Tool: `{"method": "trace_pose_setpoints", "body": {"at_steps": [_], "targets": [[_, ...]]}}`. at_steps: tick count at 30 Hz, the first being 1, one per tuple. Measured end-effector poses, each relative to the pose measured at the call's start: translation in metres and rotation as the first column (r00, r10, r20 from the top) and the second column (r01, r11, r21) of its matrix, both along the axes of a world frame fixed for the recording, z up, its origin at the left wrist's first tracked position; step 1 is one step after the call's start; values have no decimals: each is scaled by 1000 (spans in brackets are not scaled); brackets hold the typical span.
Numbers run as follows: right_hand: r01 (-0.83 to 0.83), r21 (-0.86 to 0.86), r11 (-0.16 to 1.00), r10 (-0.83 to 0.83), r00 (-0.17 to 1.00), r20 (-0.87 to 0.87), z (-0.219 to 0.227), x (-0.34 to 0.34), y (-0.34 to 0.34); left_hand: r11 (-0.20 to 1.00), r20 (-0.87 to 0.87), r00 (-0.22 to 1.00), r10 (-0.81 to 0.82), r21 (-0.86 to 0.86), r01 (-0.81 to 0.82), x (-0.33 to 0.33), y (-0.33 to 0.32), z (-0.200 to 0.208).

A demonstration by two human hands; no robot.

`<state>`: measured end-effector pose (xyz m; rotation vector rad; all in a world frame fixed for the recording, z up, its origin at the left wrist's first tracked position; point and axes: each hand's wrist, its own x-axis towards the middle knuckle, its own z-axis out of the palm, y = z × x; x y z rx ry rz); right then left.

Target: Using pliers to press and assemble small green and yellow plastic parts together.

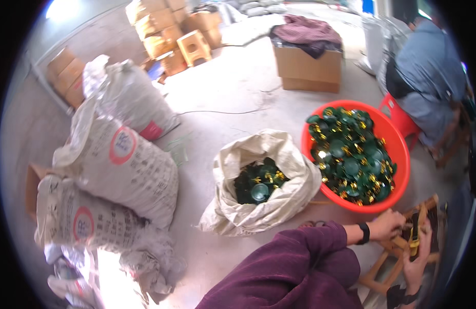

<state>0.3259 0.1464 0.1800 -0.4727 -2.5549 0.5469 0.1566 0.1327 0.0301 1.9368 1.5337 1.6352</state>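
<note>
My left hand (386,225), with a dark band at the wrist, reaches to the right side past the red tub. Its fingers are bent together; whatever is in them is too small to make out. Just beside it, my right hand (417,253) grips a dark piece with a yellow strip (414,241), held between thumb and fingers. Both hands are over a brown wooden frame (380,270). Close to my left hand, the red tub (401,177) is heaped with dark green round pieces (351,166) bearing shiny gold parts.
An open white woven sack (248,219) holds more green and gold pieces. Full sacks (140,170) lean at the left. A cardboard box (310,69) with cloth on top, a small stool (195,47) and stacked cartons (158,31) stand behind. Another person (431,77) sits at the upper right.
</note>
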Motion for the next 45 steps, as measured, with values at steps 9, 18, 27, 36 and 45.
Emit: {"method": "trace_pose_setpoints", "body": {"at_steps": [9,18,27,36,45], "targets": [[6,-424,906,-142,946,-290,-42,-18,29,965,210,941,263,-70,-254,-95,-59,-1],[54,-409,911,-141,972,-188,21,-15,-1,402,-97,480,872,-418,-815,-249,-268,-26],[115,-295,949,-170,971,-166,18,1,-21,89,-419,629,655,-784,-615,-197,-320,-52],[237,-395,887,-344,912,-225,-39,113,25,190,-366,461,809,-579,-793,-216,-306,-77],[298,-441,847,-422,881,-216,-12,125,-30,177,-691,567,449,-553,-814,-221,-274,-22]]}}
